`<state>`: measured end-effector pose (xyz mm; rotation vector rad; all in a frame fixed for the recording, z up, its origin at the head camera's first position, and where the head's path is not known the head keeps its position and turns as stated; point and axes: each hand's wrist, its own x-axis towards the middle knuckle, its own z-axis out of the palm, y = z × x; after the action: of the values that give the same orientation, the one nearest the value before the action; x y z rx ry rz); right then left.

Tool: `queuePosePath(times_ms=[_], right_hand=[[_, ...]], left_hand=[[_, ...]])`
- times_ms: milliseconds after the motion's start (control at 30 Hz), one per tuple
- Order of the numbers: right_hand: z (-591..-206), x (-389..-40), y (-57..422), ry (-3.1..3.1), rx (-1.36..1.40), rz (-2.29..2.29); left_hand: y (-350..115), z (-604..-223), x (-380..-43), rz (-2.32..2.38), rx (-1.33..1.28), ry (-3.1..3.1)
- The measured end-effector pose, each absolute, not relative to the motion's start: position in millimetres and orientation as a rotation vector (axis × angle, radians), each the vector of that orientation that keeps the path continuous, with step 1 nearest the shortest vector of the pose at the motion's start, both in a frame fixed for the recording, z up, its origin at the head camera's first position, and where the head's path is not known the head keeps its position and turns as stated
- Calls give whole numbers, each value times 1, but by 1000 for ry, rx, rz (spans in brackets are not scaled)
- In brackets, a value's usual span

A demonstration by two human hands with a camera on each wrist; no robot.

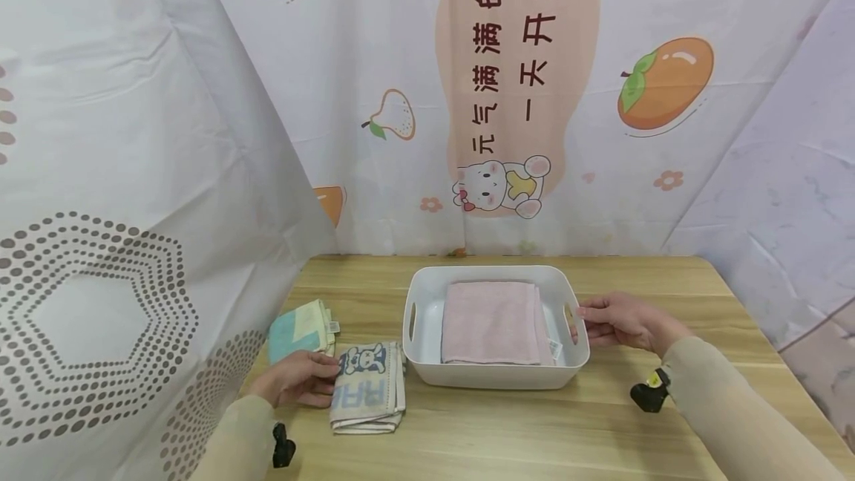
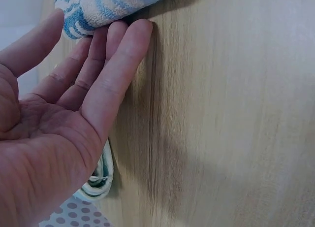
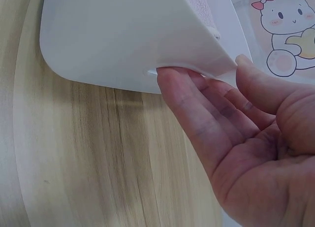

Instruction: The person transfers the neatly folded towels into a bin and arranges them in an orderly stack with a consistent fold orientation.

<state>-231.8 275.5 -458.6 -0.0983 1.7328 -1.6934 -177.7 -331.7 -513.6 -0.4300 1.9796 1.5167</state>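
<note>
A white plastic basket (image 1: pixel 494 377) stands mid-table with a folded pink towel (image 1: pixel 490 321) lying inside. My right hand (image 1: pixel 617 321) holds its right rim, the thumb on top and the fingers (image 3: pixel 197 104) under the lip of the basket (image 3: pixel 123 35). To the basket's left lies a folded white towel with a blue print (image 1: pixel 369 396). My left hand (image 1: pixel 303 377) lies flat beside it, with straight fingertips (image 2: pixel 128 45) touching the edge of the towel (image 2: pixel 98 5). A folded teal-and-yellow towel (image 1: pixel 300 329) sits just beyond that hand, and its edge (image 2: pixel 101 180) shows under my palm.
The wooden table (image 1: pixel 534 436) is closed in by printed curtains: one hangs close on the left (image 1: pixel 120 243), one across the back (image 1: pixel 508 95), one at the right (image 1: pixel 788 206). Black wrist mounts (image 1: pixel 648 394) sit on both sleeves.
</note>
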Motion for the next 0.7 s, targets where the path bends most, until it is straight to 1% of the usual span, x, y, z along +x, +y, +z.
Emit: queuePosePath(times_ms=[333, 700], right_hand=[[-458, -232, 274, 1745, -87, -1680], [-456, -233, 272, 1767, -74, -1663]], left_hand=[[-335, -513, -176, 1570, -425, 1903], [-330, -512, -181, 1521, -460, 1913]])
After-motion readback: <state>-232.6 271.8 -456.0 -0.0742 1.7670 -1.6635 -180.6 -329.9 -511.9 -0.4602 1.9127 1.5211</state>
